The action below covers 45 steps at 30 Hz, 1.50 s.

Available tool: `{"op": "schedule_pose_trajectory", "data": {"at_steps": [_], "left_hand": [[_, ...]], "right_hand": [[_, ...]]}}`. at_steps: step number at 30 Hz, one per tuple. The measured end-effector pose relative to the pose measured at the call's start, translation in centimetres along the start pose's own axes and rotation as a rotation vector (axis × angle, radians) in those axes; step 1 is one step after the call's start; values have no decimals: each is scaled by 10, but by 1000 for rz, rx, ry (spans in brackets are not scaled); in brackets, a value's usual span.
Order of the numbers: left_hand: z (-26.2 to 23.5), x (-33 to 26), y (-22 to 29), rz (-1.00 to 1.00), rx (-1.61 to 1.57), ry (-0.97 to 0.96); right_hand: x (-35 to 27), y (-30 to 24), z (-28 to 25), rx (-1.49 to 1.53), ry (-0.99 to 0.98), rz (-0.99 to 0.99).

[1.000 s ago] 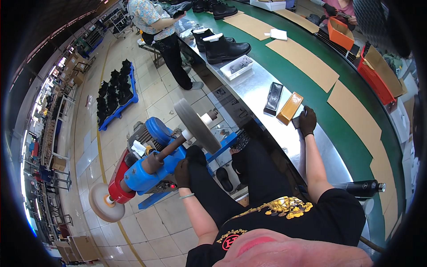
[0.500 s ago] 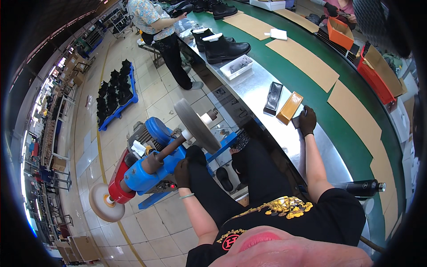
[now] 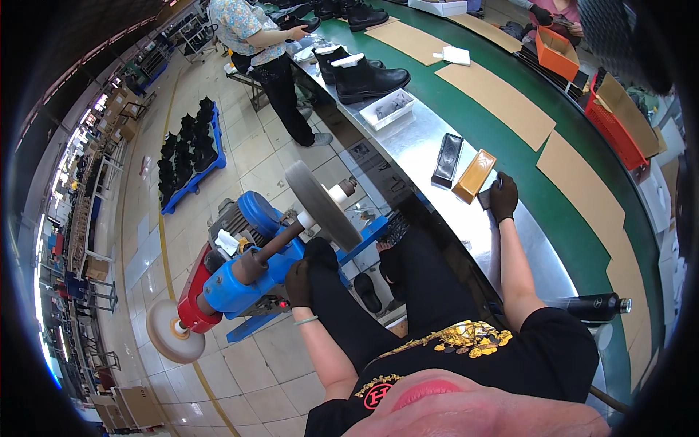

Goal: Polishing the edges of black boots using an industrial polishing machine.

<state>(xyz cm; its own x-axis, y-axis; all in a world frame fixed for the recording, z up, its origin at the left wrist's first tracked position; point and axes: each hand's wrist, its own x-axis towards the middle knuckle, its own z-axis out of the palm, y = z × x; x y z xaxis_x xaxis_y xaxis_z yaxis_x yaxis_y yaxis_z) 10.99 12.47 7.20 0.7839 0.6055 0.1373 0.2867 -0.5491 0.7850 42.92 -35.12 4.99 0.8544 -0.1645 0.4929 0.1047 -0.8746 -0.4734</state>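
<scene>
Ahead and left of the right grip (image 3: 504, 198), a white tray (image 3: 394, 119) sits on the surface (image 3: 535, 266), with black boots (image 3: 370, 79) (something white at their tops) just past it. Tan sheets (image 3: 582, 186) lie to that grip's right and beyond; farther out are an orange box (image 3: 557, 67) and a red crate (image 3: 613, 135). A black bottle (image 3: 591, 308) is behind it. Well ahead and left of the left grip (image 3: 297, 284), a blue pallet (image 3: 220, 142) bears dark footwear (image 3: 188, 146).
</scene>
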Motion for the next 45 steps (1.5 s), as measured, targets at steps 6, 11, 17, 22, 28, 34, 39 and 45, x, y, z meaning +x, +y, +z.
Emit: {"op": "schedule_pose_trajectory", "data": {"at_steps": [6,11,17,22,28,34,39,45], "left_hand": [[3,0,-16,98,31,13],[3,0,-11,74,34,-3],[1,0,-17,91,51,-1],[1,0,-16,81,28,-6],[0,0,-11,61,9,-7],[0,0,-15,77,26,-6],[0,-1,-15,125,36,0],[0,0,-19,122,33,-2]], "right_hand": [[0,-2,-1,4,-14,9],[1,0,-2,0,-6,0],[0,-1,-1,4,5,-5],[0,-2,-1,0,9,-3],[0,-1,-1,-2,-3,-2],[0,-1,0,1,9,-2],[0,-1,-1,10,4,8],[0,-1,-1,3,6,-1]]}}
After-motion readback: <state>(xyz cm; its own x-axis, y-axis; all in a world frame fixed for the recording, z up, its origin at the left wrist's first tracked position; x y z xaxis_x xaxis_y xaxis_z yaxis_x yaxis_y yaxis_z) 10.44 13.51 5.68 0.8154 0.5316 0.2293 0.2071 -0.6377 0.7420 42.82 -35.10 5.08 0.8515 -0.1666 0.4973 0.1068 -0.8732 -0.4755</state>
